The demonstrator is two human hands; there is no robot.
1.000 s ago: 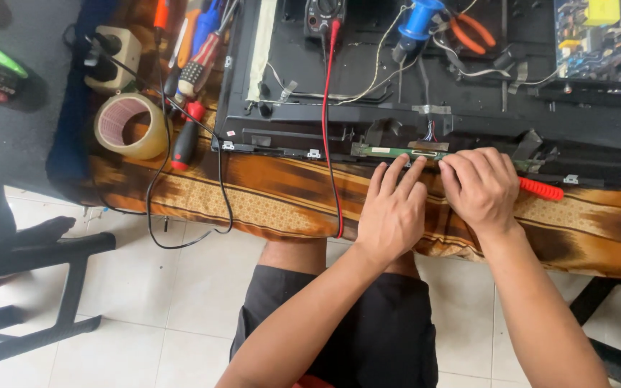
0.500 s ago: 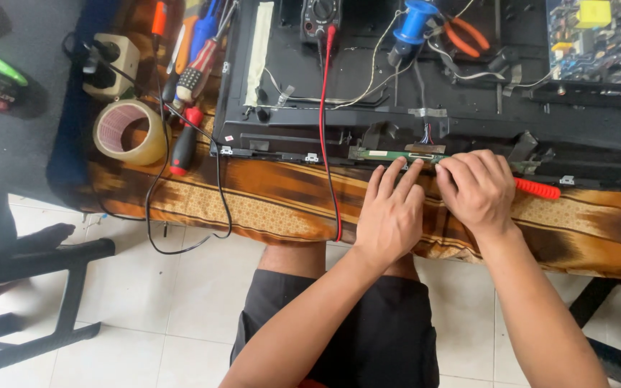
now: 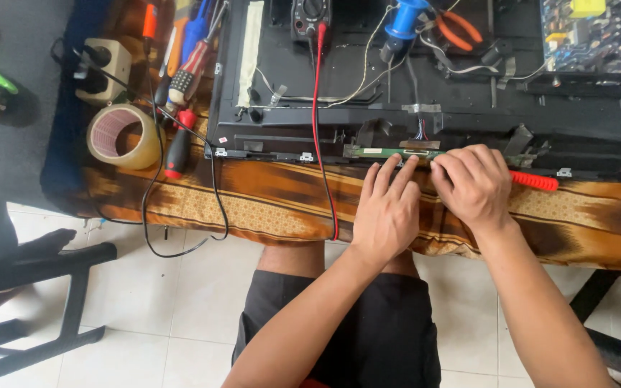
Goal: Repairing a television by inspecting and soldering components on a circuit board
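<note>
Two hands work the table's near edge: our left hand [image 3: 386, 208] lays open fingers flat by the narrow green circuit strip [image 3: 389, 152], our right hand [image 3: 474, 183] curls around a red-handled tool [image 3: 533, 180]. We judge seating underway; steady pressing comes next.

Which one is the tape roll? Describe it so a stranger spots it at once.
Start at the black panel on the patterned cloth. Look past its left edge, below the beige socket block. The tape roll lies flat there: the only ring, tan and hollow, beside straight-handled screwdrivers.
</note>
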